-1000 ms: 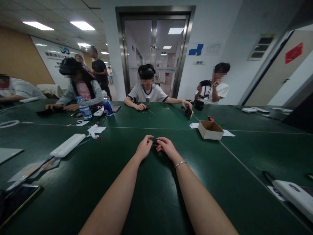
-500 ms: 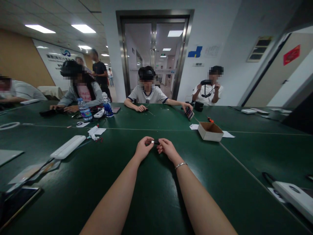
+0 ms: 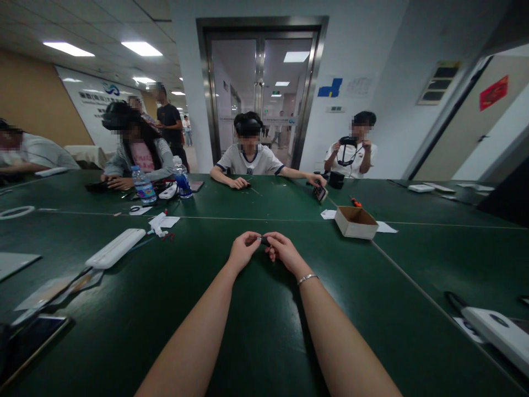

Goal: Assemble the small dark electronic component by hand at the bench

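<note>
Just beyond the middle of the green table (image 3: 264, 331), my two hands meet over a small black stick-like object (image 3: 265, 240) with a short silvery part near its left side. My left hand (image 3: 243, 251) pinches its left end between thumb and fingers. On the other end, the thumb and forefinger of my right hand (image 3: 283, 251) are closed, with the remaining fingers curled below. Fingers cover much of the object, and its exact kind cannot be made out. A silver bracelet (image 3: 308, 279) circles my right wrist.
An open white box (image 3: 356, 229) stands to the right, ahead of my hands. On the left lie a white power bank-like block (image 3: 115, 248) and a phone (image 3: 35, 344). Water bottles (image 3: 143, 184) stand farther back. Across the table, a person (image 3: 249, 157) tilts a phone (image 3: 319, 193).
My hands have drawn slightly closer, and less of the silvery part shows between them. At the far left, a co-worker's hands and a dark item have shifted right.
</note>
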`<state>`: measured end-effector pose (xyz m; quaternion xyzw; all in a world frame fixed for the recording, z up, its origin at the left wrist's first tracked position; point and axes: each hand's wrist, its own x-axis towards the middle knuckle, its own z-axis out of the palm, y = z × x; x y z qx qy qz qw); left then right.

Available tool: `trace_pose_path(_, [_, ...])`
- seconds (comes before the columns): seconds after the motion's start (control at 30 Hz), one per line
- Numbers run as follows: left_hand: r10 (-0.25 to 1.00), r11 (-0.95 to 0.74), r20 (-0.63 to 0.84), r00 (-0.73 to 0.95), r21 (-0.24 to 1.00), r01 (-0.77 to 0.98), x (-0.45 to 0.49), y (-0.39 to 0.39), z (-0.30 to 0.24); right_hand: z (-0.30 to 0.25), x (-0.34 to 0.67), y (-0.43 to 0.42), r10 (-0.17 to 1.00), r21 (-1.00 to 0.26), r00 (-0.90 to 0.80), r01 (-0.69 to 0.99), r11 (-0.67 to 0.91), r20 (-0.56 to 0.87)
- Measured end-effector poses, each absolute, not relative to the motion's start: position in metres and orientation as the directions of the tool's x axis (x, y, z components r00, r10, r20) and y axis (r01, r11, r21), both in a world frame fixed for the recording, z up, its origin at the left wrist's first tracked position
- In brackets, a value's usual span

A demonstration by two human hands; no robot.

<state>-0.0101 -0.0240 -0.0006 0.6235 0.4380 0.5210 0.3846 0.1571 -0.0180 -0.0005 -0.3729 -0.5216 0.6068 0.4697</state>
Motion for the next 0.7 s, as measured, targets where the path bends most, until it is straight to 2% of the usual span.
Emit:
trace_pose_path(0.13, [0.949,-0.314,0.306,0.069,0.935,0.164,-0.0104,-0.0229,-0.0024,-0.0029,0.1574,-0.0166,0.961,-0.968,-0.265,-0.25,0.008,0.077])
trace_pose_path(0.27, [0.948,-0.317,0.311,0.061,0.934,0.167,-0.0096,-0.0221,-0.0028,-0.0017,0.1557,-0.0165,0.97,-0.978,-0.241,-0.201,-0.053,-0.003])
trace_pose_path(0.43, [0.951,-0.31,0.307,0.043,0.936,0.165,-0.0099,-0.0203,-0.0048,0.0003,0.1575,-0.0182,0.955,-0.971,-0.286,-0.238,0.015,0.084])
trace_pose_path(0.6, [0.951,-0.309,0.307,0.039,0.937,0.161,-0.0103,-0.0206,-0.0045,0.0001,0.157,-0.0178,0.939,-0.983,-0.343,-0.175,-0.059,0.005])
trace_pose_path(0.7, [0.951,-0.309,0.31,0.019,0.94,0.145,-0.0104,-0.0198,-0.0047,-0.0003,0.1578,-0.018,0.932,-0.987,-0.355,-0.16,0.012,0.069])
